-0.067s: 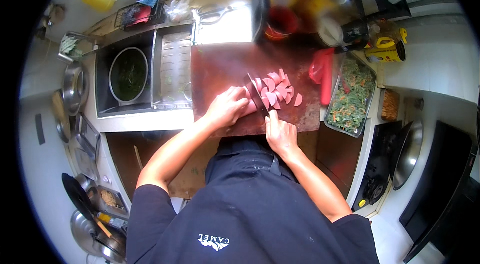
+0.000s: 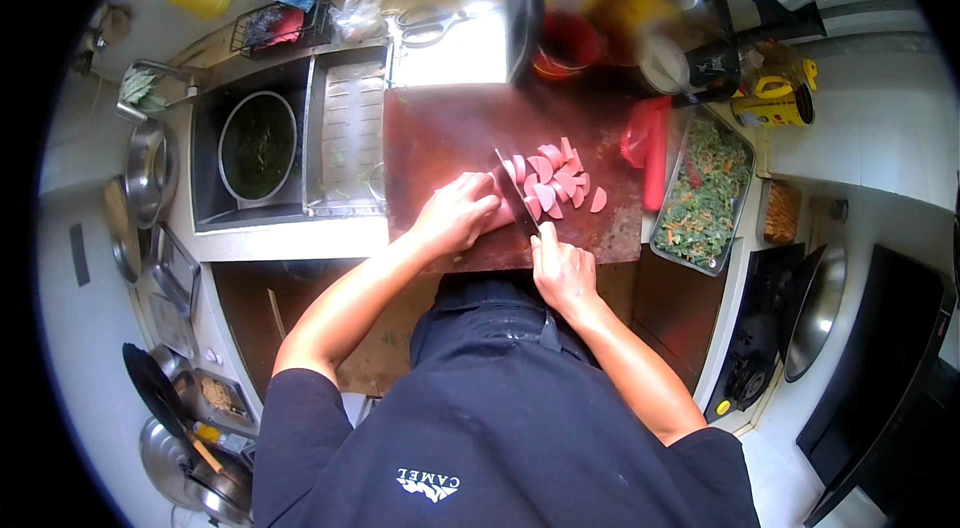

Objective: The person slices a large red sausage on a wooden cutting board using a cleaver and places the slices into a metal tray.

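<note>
My left hand (image 2: 457, 212) is closed on a pink sausage (image 2: 497, 218) that lies on the reddish-brown cutting board (image 2: 440, 123). In my right hand (image 2: 563, 266) is the handle of a knife (image 2: 514, 193), its dark blade standing against the sausage just right of my left fingers. Right of the blade lies a loose heap of half-round sausage slices (image 2: 556, 175), with one slice (image 2: 598, 199) apart from the rest. The fingers of my left hand partly hide the sausage.
A red-wrapped sausage (image 2: 654, 158) lies at the board's right edge, beside a glass tray of chopped greens (image 2: 704, 190). To the left, a sink (image 2: 205, 198) holds a round pot (image 2: 228, 168) with greens. Scissors (image 2: 430, 28) lie behind the board; a dark rack (image 2: 522, 13) stands back right.
The whole view has shifted very slightly. My hands, the knife and the slices stay in practically the same places.
</note>
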The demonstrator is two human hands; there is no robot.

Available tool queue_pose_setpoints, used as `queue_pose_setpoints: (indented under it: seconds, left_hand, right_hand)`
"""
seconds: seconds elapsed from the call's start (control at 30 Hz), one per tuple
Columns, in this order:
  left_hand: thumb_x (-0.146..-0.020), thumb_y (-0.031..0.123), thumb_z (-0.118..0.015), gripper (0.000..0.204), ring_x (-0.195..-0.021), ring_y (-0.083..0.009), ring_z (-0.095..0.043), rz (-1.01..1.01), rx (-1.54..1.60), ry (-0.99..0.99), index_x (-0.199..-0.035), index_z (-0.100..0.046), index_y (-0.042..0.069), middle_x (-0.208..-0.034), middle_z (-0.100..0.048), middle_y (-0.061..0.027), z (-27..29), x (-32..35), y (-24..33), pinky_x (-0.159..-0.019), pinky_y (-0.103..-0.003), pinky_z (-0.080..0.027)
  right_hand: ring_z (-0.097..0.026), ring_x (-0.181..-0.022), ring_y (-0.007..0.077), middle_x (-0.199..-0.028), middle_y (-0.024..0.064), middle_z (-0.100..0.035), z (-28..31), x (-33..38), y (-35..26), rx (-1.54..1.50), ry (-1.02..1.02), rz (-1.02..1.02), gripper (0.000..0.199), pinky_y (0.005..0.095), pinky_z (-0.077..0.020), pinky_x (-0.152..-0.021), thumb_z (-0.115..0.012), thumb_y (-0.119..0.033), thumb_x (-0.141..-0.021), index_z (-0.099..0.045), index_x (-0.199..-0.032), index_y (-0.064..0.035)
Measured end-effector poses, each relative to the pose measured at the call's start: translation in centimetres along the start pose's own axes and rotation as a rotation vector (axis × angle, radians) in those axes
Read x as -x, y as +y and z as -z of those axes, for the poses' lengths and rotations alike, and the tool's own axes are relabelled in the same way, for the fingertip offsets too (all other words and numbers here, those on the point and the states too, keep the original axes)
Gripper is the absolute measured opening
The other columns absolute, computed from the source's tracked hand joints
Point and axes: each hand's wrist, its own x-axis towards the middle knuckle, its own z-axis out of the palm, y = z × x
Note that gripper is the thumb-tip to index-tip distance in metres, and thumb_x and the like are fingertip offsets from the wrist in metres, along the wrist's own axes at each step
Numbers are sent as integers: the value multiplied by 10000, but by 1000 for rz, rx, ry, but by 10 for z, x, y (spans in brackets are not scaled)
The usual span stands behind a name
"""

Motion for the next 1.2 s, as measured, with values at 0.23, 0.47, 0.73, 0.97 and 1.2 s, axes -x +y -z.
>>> queue_pose_setpoints:
  seconds: [0.23,0.47,0.73,0.97,1.2]
  left_hand:
    - [-866,149,-752,157,-1168,-394,-644,10,16,104,-962,-669,57,-1261,-631,-171,2,-1,7,-873,-501,-590]
    - [-851,130,-766,201,-1168,-388,-644,7,-1,64,-1024,-689,61,-1301,-628,-182,1,5,4,-915,-479,-589]
    - [-849,146,-770,217,-1168,-389,-643,-1,-8,82,-1032,-695,56,-1372,-621,-191,5,8,5,-925,-475,-583]
    - [-844,135,-770,224,-1166,-387,-641,41,4,59,-1040,-697,55,-1324,-624,-179,0,14,3,-930,-477,-582]
    - [-824,106,-774,254,-1180,-390,-633,40,-5,55,-1061,-699,57,-1294,-615,-177,9,16,3,-972,-471,-570]
  right_hand:
    - [-709,-601,466,-641,236,-684,-41,-9,-1,-1,-26,-65,263,605,-556,-549,-562,-284,-1082,-539,-1207,-54]
    - [-716,-664,497,-695,254,-707,-13,-17,7,-47,-79,-93,374,634,-558,-618,-538,-315,-1094,-540,-1380,-74]
    - [-709,-649,496,-686,256,-698,-8,-7,-17,-56,-113,-106,230,632,-554,-602,-530,-293,-1099,-524,-1174,-76]
    - [-714,-667,504,-699,268,-702,-40,-18,-2,-77,-82,-115,249,641,-554,-621,-533,-307,-1096,-536,-1206,-83]
    - [-707,-645,486,-680,236,-700,-1,-15,-11,-80,-49,-48,220,622,-544,-580,-553,-285,-1089,-556,-1157,-75]
